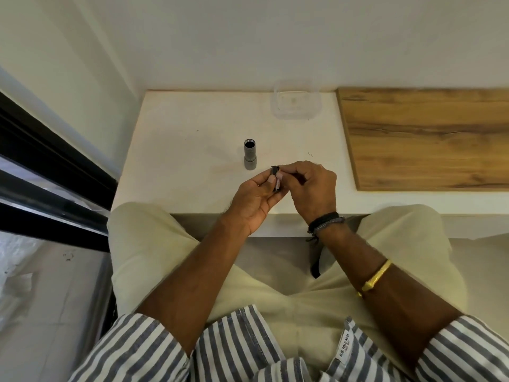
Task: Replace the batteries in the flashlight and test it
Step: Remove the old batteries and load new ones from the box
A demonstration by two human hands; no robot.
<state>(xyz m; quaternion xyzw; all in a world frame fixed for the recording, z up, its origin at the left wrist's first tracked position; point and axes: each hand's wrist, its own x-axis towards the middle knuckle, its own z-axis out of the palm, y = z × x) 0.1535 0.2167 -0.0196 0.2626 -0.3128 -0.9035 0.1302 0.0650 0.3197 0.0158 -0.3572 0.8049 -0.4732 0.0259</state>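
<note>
Both hands pinch the battery holder — flashlight beside.

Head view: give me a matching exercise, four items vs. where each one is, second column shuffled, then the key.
Items:
1. grey cylindrical flashlight body
2. small black battery holder
3. clear plastic container
4. wood-grain board

Places:
A. at the back of the white table, by the wall
B. standing upright, open end up, mid-table
C. flat on the table's right part
D. held between left hand and right hand

Pairs: 1-B, 2-D, 3-A, 4-C
</note>
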